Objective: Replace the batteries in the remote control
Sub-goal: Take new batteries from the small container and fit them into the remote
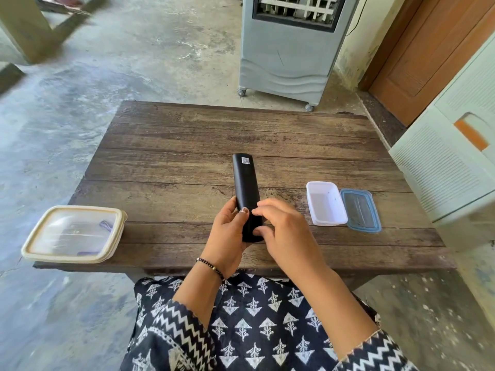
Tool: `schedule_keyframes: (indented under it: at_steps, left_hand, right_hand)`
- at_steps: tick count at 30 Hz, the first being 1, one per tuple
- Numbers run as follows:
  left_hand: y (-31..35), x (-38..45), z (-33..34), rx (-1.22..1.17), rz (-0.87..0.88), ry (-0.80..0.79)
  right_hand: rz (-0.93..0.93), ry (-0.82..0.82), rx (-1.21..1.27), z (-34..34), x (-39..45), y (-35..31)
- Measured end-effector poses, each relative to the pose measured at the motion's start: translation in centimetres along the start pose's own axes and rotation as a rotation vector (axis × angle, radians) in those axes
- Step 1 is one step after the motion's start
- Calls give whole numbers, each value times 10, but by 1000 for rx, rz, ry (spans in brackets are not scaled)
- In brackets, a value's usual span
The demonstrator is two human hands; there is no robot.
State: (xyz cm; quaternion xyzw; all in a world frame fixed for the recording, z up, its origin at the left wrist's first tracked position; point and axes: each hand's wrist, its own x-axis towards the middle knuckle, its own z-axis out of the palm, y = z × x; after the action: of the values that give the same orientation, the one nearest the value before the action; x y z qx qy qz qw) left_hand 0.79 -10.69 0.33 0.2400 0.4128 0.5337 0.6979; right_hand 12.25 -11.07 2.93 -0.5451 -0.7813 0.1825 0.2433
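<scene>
On the bench (166,145), left to right: one lidded tub (73,234) at the left edge; one black remote (246,194), back side up, held over the bench centre; one white box (326,203), open and apparently empty; one blue lid (360,211) touching it. Left hand (227,231) is clamped around the remote's near end, thumb on its back; right hand (286,228) pinches the same end, fingers loosely curled. No loose batteries are visible. The remote is probably light, rigid and smooth, so likely slippery; grip its long edges, leaving the cover free to slide.
</scene>
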Motion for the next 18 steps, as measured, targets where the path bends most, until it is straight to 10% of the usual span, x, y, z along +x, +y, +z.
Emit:
schedule_keyframes:
  at_steps: [18]
  left_hand:
    - [0, -2, 0, -30, 13, 9]
  right_hand:
    - [-94, 149, -236, 24, -28, -2]
